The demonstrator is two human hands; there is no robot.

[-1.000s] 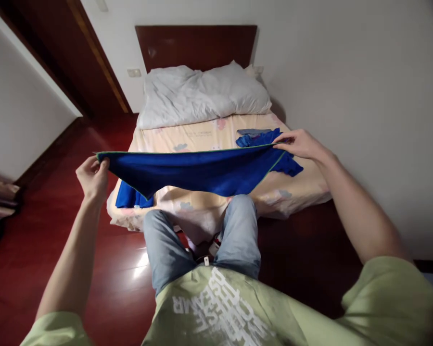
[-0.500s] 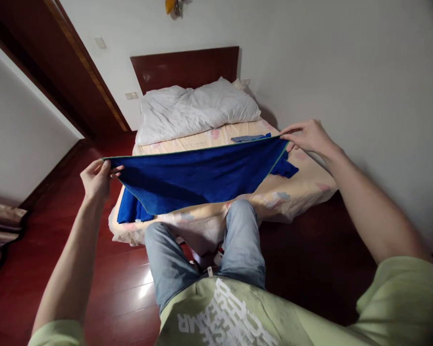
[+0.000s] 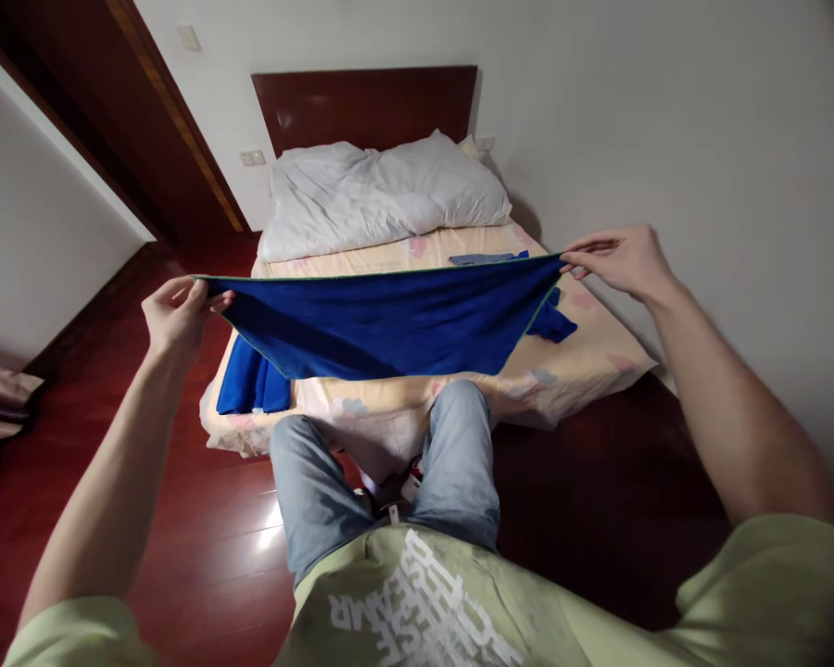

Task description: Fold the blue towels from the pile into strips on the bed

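A blue towel with a green edge is stretched out in the air over the bed, its top edge nearly taut. My left hand pinches its top left corner between thumb and fingers. At the other top corner, my right hand has it pinched too. Below the left end lie folded blue cloths on the near left corner of the bed. Behind the right end a crumpled blue cloth rests on the sheet, partly hidden by the towel.
The bed has a floral sheet, a white quilt heaped at the far end and a dark wooden headboard. A greyish-blue cloth lies beyond the towel. My knees are against the near edge. A curtain hangs at left.
Both hands have spread slightly farther apart, drawing the towel's top edge straighter. The towel's lower edge sits higher in view, and the camera has tilted down a little.
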